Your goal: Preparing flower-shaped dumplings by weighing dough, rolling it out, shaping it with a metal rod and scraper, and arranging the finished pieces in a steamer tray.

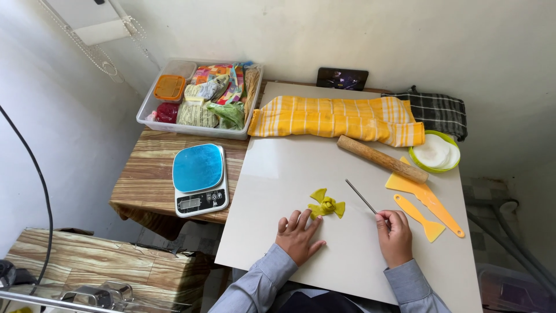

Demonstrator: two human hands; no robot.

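Head view: looking down on a pale board (pixel 301 255) over a wooden counter (pixel 150 179).
Dough piece (pixel 326 206): yellow, folded like a small knot with petals, on the board just beside the left fingertips.
Left hand (pixel 297 235): flat, fingers spread, grip open, holding nothing.
Right hand (pixel 395 232): grip closed around the end of a thin metal rod (pixel 360 195), tip pointing toward the dough.
Handling: probably soft, light, easy to squash; best lifted from underneath at the thick middle, not by the thin petals.
Clear tub (pixel 200 130): packets, an orange lidded box, something red.
Green bowl (pixel 418 157): white contents, kind not clear.
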